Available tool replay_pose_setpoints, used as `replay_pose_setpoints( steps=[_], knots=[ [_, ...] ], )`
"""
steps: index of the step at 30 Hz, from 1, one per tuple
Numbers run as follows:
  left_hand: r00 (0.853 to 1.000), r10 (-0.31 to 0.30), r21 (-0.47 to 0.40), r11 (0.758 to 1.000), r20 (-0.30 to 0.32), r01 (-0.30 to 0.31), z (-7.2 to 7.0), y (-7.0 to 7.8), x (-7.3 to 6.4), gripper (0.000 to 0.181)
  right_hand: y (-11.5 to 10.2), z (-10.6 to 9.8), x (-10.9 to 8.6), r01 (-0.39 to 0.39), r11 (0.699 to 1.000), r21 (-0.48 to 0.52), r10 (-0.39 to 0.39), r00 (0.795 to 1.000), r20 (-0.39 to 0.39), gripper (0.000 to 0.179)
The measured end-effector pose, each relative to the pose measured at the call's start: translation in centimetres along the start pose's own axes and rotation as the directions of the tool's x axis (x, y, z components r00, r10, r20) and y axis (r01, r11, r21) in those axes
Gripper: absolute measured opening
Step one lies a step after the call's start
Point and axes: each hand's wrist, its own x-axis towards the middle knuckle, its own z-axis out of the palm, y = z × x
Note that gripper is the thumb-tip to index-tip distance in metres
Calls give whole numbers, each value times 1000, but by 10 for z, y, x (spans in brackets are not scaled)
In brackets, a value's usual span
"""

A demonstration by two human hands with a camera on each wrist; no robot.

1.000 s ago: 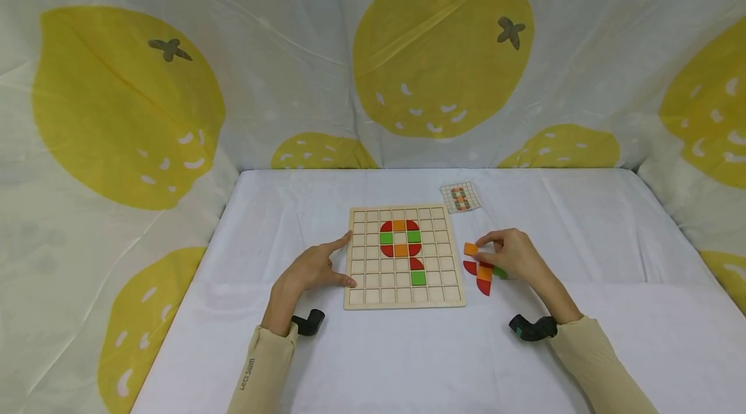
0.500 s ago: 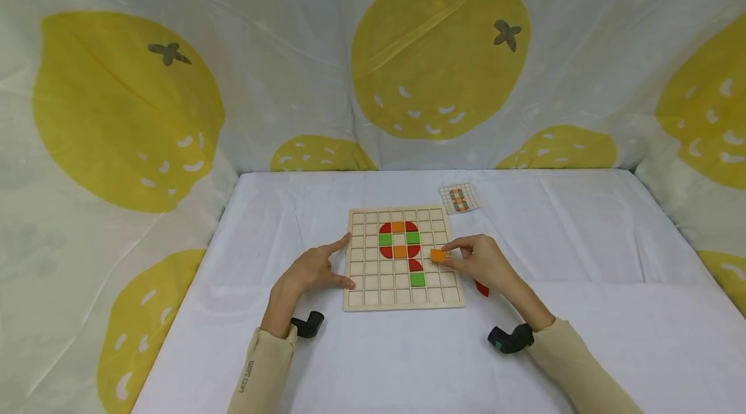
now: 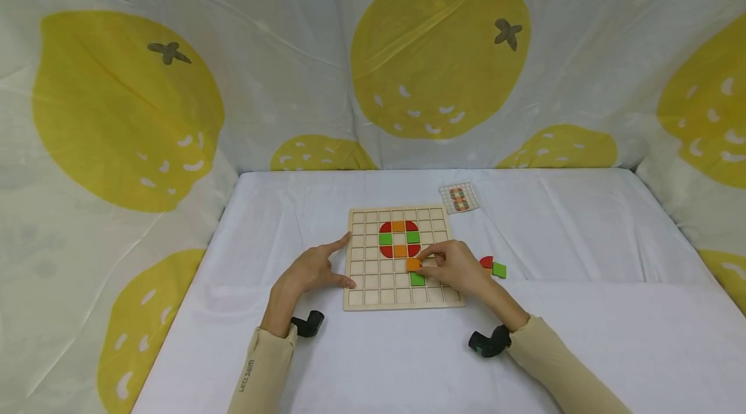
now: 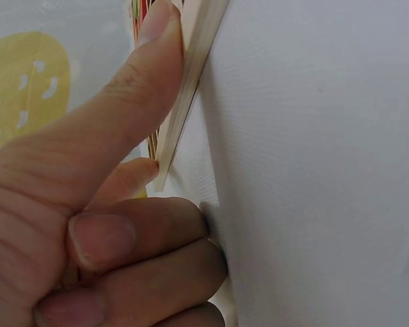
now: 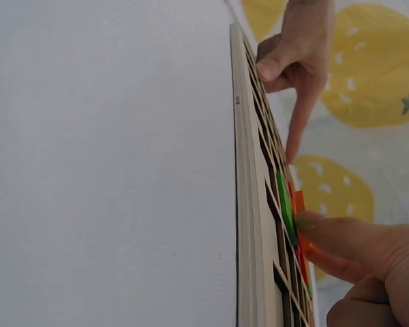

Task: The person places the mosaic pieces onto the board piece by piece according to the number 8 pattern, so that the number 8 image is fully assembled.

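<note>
My left hand (image 3: 315, 270) lies along the left edge of the wooden grid board (image 3: 373, 297). Its thumb and index finger are spread and touch that edge, while the left wrist view shows the other fingers curled. Between right thumb and index finger, my right hand (image 3: 457, 265) pinches an orange square tile (image 3: 413, 264). The tile is just over the board, above a green square tile (image 3: 417, 279) in the picture, and hides the red piece there. Farther up, red quarter-round pieces (image 3: 386, 251), orange squares (image 3: 398, 227) and green squares (image 3: 385, 239) form a ring.
Right of the board lie loose pieces, among them a green square (image 3: 499, 270) and a red piece (image 3: 486, 262), partly behind my right hand. A small pattern card (image 3: 459, 198) lies at the board's back right corner. White cloth (image 3: 583, 232) covers the table.
My right hand has picked up the orange square tile from the loose pieces and carried it left over the board. My left hand has kept its place on the edge.
</note>
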Motion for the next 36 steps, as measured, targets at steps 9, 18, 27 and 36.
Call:
replay_pose_setpoints(
  steps=[9,18,27,36],
  knots=[
    [1000,-5,8,1000,4,5,-2,-1,-1,110,-3,4,4,23,1000,9,-23,1000,11,26],
    [1000,14,7,1000,2,-14,-2,-2,-1,110,-2,8,4,30,999,40,-31,999,9,25],
    [1000,20,-15,1000,6,-20,0,-2,0,110,-5,9,4,37,999,36,-37,999,4,26],
    [1000,14,-10,1000,2,-14,0,-2,1,110,-4,11,4,37,998,46,-37,999,2,23]
  ],
)
